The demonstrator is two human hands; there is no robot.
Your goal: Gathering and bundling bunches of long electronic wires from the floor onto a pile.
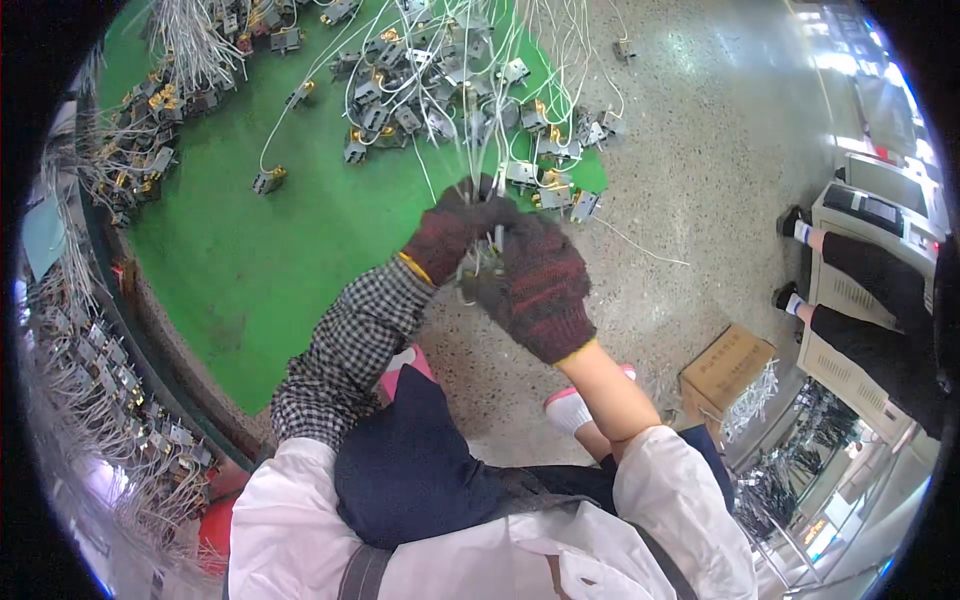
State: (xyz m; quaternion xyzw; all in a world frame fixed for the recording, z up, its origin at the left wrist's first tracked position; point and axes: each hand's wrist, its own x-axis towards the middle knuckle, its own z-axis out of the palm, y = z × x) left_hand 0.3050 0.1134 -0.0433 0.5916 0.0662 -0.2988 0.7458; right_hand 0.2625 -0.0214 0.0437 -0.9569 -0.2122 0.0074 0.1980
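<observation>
My left hand [447, 236], in a dark maroon knit glove with a yellow cuff, is closed around a bunch of white wires [478, 145]. Pressed against it, my right hand [540, 285] in a matching glove is also closed on the wires. Below the fingers, between the two gloves, small grey metal parts [478, 268] hang from the bunch. The fingertips are partly hidden by the gloves. Just beyond my hands lies a heap of small metal-cased components [385, 112] with white leads, some with gold-coloured pieces.
A green mat [235, 300] covers the floor ahead and left. More wired components [110, 365] are piled along the left. A cardboard box [728, 368] holding white wires stands at the right. Farther right, another person's legs [870, 275] show beside pale cabinets [845, 350].
</observation>
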